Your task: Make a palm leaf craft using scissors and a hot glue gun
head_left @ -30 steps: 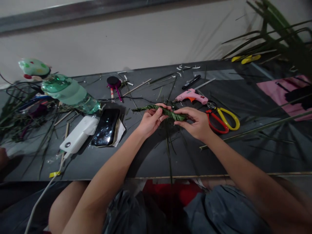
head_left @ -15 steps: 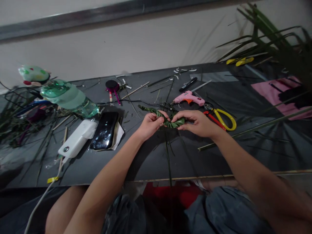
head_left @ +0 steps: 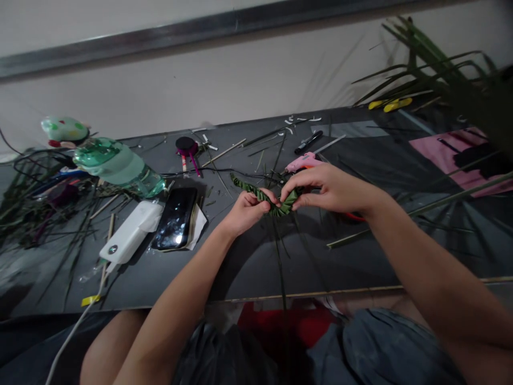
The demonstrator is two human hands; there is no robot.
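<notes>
A braided strip of green leaf (head_left: 287, 205) is held between my two hands above the dark table. My left hand (head_left: 249, 212) pinches it near the middle, and its thin curled end sticks out to the upper left. At the thicker right end, my right hand (head_left: 320, 187) has thumb and fingers closed on the leaf. Just behind my right hand lies a pink glue gun (head_left: 301, 162), partly covered by it. Red-handled pliers (head_left: 355, 216) are mostly hidden under that hand.
To the left are a black phone (head_left: 175, 218), a white power bank (head_left: 127, 235) with a cable, and a green plastic bottle (head_left: 120, 164). A black marker (head_left: 308, 141) lies behind the glue gun. Long palm leaves (head_left: 444, 69) rise at the right, near pink paper (head_left: 430, 149).
My right hand has lifted slightly and turned, bending the right end of the braid upward. It now covers much of the pliers and glue gun. My left hand keeps its pinch.
</notes>
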